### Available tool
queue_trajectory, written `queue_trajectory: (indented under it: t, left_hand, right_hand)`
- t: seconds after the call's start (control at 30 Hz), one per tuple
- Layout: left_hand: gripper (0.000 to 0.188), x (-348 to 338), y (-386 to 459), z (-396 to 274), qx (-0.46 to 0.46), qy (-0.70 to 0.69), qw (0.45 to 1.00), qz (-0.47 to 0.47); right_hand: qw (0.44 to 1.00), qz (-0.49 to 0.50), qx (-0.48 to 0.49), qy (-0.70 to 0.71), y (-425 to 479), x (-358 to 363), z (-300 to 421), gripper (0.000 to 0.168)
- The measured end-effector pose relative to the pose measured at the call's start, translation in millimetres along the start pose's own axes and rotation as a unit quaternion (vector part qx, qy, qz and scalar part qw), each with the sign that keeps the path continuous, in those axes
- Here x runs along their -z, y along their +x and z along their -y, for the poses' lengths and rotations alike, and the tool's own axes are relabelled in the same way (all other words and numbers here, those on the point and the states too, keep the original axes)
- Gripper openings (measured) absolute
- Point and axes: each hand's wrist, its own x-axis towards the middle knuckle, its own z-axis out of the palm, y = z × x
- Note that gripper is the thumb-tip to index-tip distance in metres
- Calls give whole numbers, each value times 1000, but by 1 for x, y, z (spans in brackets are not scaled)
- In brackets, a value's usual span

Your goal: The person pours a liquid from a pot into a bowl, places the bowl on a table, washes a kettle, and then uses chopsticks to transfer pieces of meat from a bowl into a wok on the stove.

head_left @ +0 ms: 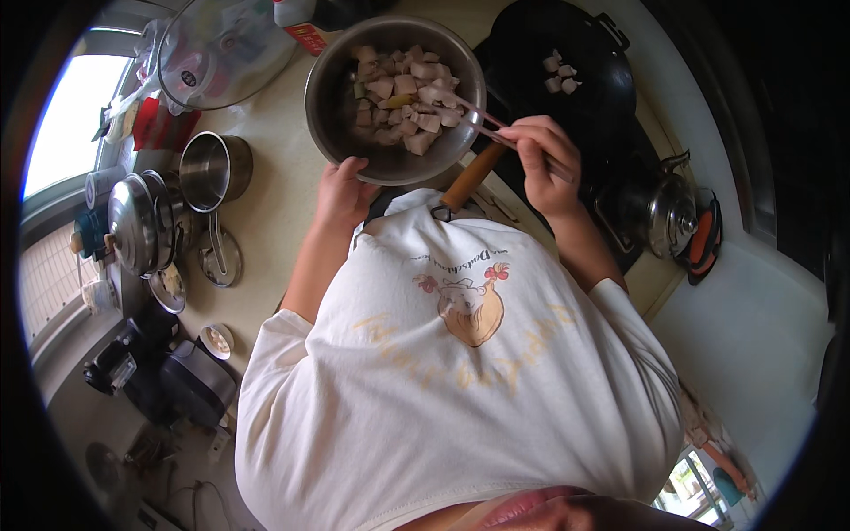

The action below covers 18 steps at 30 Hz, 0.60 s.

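My left hand (346, 192) grips the near rim of a stainless steel bowl (458, 147) and keeps it tilted. Inside the bowl lie many pale chunks of meat (420, 143), with a yellowish piece and a green piece among them. A pair of chopsticks (488, 118) is held in my right hand (548, 159), their tips at the meat on the bowl's right side. Right of the bowl, a black wok (564, 40) with a wooden handle (475, 176) holds several pale chunks (562, 73).
A steel saucepan (236, 169), lidded pots (136, 222) and a small bowl (217, 341) stand along the left counter. A large glass lid (265, 66) lies upper left. At the right are a steel kettle or pot (667, 216) and an orange-and-black item (704, 242).
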Motion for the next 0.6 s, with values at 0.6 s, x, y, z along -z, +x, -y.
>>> queue_trajectory:
  t: [0.6]
  left_hand:
    - [30, 7, -4, 7, -8, 9, 1000, 19]
  right_hand:
    - [998, -49, -21, 38, 14, -51, -22, 14]
